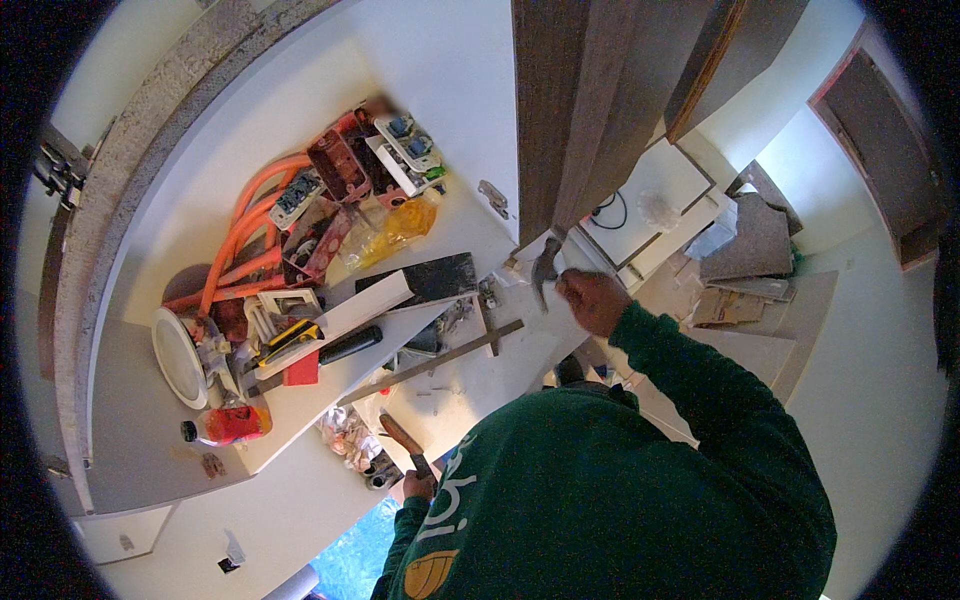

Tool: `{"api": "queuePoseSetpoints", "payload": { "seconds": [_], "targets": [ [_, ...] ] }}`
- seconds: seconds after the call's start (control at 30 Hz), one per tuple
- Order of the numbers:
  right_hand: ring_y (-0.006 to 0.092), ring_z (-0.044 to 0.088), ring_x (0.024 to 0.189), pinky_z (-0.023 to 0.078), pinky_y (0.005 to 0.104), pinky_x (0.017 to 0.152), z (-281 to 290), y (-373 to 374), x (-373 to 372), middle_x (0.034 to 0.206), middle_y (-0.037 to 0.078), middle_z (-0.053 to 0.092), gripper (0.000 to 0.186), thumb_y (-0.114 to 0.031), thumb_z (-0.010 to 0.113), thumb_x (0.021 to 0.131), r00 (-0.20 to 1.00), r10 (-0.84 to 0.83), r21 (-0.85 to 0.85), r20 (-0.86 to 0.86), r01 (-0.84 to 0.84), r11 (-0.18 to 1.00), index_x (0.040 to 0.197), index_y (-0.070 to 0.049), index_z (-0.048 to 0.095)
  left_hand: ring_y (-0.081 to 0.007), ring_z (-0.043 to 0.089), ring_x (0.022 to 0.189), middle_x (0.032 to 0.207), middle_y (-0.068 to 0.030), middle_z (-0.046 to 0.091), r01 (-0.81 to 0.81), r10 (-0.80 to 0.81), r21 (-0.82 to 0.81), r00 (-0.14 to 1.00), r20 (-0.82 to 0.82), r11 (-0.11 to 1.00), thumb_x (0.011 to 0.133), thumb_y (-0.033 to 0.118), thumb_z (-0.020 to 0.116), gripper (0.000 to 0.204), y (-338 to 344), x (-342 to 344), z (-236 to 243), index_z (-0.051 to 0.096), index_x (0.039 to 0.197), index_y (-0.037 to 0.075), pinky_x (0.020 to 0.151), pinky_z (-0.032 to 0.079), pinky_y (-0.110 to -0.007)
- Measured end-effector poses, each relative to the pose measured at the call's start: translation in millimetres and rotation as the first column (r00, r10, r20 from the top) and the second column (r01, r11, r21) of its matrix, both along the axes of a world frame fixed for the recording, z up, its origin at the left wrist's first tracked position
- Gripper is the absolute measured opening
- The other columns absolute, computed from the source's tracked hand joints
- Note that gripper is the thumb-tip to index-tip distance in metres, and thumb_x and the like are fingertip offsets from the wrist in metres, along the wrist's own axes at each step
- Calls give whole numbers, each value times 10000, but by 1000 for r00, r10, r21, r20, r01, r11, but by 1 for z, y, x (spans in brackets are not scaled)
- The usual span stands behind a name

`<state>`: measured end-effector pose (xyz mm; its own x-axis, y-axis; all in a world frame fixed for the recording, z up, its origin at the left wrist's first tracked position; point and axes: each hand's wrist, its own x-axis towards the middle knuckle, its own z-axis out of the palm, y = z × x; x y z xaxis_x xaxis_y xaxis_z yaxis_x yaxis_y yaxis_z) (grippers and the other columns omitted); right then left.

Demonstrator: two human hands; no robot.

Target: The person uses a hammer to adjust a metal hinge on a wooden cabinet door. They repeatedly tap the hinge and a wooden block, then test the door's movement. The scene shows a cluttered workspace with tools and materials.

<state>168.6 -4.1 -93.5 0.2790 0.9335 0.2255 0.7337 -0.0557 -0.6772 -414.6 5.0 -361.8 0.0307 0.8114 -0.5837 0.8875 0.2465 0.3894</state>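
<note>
Near the lower edge of the dark wooden panel [575, 110], my right hand [590, 300] is closed on a claw hammer [545, 265], its metal head beside the panel. Lower left, my left hand [418, 485] grips a tool with a brown handle [400, 435]; what kind I cannot make out. Below the hammer, wooden strips [470, 345] lie on a pale surface with small debris. A white cabinet panel [450, 90] with a metal fitting [492, 198] stands left of the dark panel.
Orange conduit [240, 240], electrical boxes [340, 165], a yellow bag [400, 230], utility knife [285, 340], white disc [180, 355] and bottle [235, 425] crowd the left shelf. A white unit [650, 200], stone slabs [740, 245] and cardboard [725, 305] are at right.
</note>
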Motion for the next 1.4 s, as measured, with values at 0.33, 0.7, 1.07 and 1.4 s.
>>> {"api": "queuePoseSetpoints", "payload": {
  "seconds": [0.33, 0.7, 1.07, 1.4],
  "targets": [
    [410, 482, 598, 384, 472, 558, 42, 8, 4, 652, 219, 477, 282, -234, 535, 962, 999, -35, -12, 33, 35, 999, 820, -7, 448, -363, 650, 809, 830, -211, 665, 46, -44, 62, 999, -27, 997, 687, 216, 734, 355, 1, 0, -3, 575, 904, -16, 730, 516, -432],
    [426, 528, 655, 417, 495, 594, 59, 6, -8, 693, 225, 524, 276, -261, 518, 963, 995, -100, -53, 2, 100, 994, 822, -25, 492, -362, 657, 841, 852, -214, 672, 86, -86, -40, 996, 3, 996, 666, 264, 754, 423, -11, -25, -42, 585, 925, -24, 736, 519, -441],
    [271, 374, 546, 374, 391, 544, 84, 6, -15, 616, 168, 419, 306, -262, 539, 961, 992, -114, 9, -57, 115, 993, 802, -10, 468, -370, 651, 932, 952, -234, 671, 74, -78, -43, 992, -99, 996, 680, 303, 739, 447, -24, -33, -40, 611, 964, -17, 809, 520, -437],
    [414, 583, 738, 452, 468, 666, 115, 14, -18, 768, 233, 563, 258, -256, 529, 949, 987, -155, 61, -44, 157, 986, 866, -12, 529, -368, 656, 891, 928, -215, 677, 28, -36, -106, 997, -71, 994, 667, 305, 763, 442, -26, -45, -53, 610, 935, -11, 789, 523, -432]
  ]
}}
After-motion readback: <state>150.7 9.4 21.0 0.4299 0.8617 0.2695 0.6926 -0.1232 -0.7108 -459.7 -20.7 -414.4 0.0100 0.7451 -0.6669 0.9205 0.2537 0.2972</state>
